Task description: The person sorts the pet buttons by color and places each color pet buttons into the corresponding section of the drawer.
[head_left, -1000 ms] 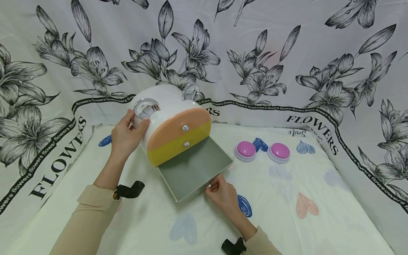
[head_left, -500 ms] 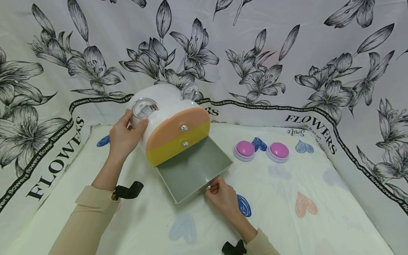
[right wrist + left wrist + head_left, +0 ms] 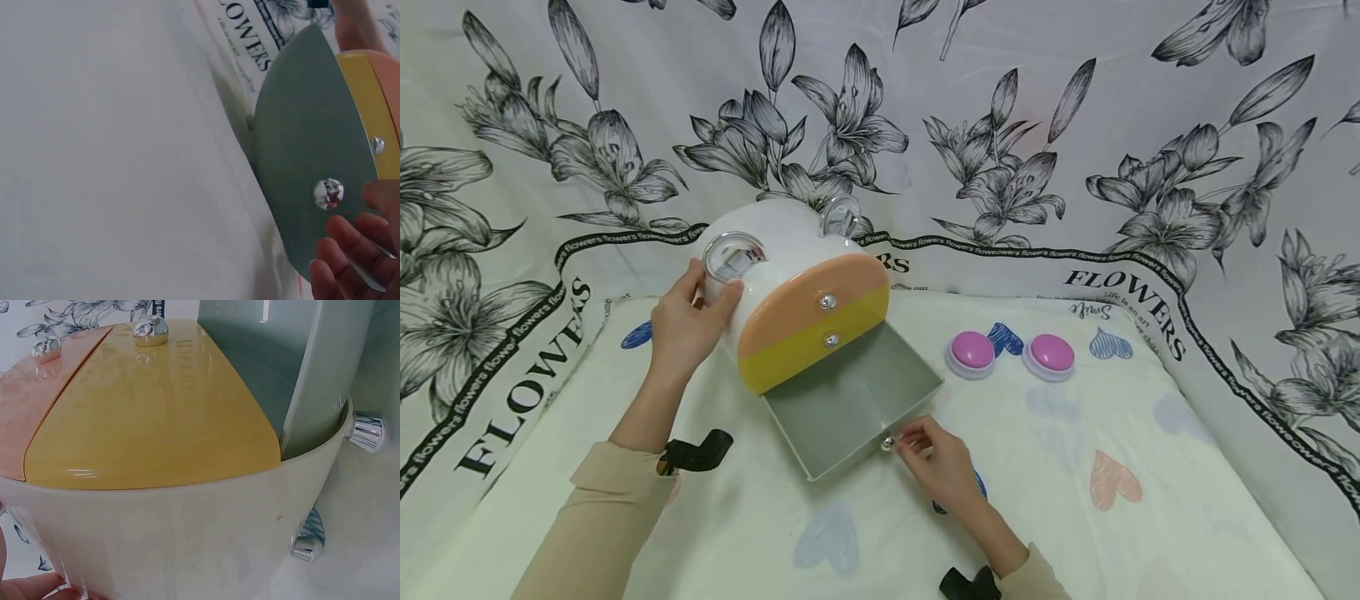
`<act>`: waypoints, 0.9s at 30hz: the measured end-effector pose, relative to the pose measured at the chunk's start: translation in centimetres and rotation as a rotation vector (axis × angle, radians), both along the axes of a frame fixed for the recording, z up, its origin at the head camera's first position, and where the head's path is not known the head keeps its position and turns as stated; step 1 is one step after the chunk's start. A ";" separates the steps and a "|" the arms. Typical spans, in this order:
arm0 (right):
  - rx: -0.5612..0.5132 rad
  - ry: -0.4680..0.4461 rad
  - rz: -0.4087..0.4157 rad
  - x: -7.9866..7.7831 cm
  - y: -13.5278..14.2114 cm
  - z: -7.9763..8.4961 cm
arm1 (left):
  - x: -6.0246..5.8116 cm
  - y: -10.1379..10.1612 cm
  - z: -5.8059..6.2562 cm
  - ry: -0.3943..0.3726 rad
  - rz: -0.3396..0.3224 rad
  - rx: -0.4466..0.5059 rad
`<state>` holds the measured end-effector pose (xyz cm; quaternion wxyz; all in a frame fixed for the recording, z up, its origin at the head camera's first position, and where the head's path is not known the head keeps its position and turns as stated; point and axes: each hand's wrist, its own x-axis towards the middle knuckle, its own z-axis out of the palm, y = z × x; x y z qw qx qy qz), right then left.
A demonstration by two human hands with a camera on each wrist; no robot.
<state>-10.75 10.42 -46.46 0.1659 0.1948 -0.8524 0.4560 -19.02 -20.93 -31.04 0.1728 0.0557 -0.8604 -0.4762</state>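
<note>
A rounded white drawer box (image 3: 715, 350) stands on the cloth, with an orange drawer (image 3: 790, 304), a yellow drawer (image 3: 797, 350) and a pulled-out green drawer (image 3: 850, 400). Each drawer front has a silver knob. My left hand (image 3: 688, 329) grips the box's left side, thumb just under a clear round ear (image 3: 733, 257). My right hand (image 3: 942, 468) is beside the green drawer's knob (image 3: 329, 194); in the right wrist view its loosely bent fingers are apart from the knob. The green drawer shows a bare inside in the head view.
Two pink-topped round push buttons, one (image 3: 972, 352) nearer the box and one (image 3: 1051, 354) farther right, lie on the heart-printed cloth (image 3: 1045, 517). Behind hangs a flower-printed curtain (image 3: 970, 42). Silver feet (image 3: 369, 431) stick out from the box's underside.
My right hand has let go of the green drawer's knob and moved slightly right. The left hand keeps its grip; the whole head view has drifted a little left.
</note>
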 end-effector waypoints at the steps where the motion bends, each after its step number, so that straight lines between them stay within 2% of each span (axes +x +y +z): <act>1: -0.002 -0.008 0.003 -0.1 0.3 0.1 | 0.0 0.0 0.0 0.002 0.000 -0.001; 7: -0.001 -0.050 -0.040 -0.9 2.6 0.5 | 0.0 0.0 -0.1 0.006 -0.003 0.003; 14: -0.013 -0.095 -0.161 -2.7 5.0 0.9 | 0.0 0.0 0.1 0.027 0.001 -0.004; 22: 0.020 -0.185 -0.284 -5.5 7.9 0.7 | 0.0 -0.1 0.1 0.005 -0.002 -0.009; 27: 0.071 -0.221 -0.318 -7.7 9.5 0.4 | 0.0 -0.1 0.0 0.009 -0.004 -0.012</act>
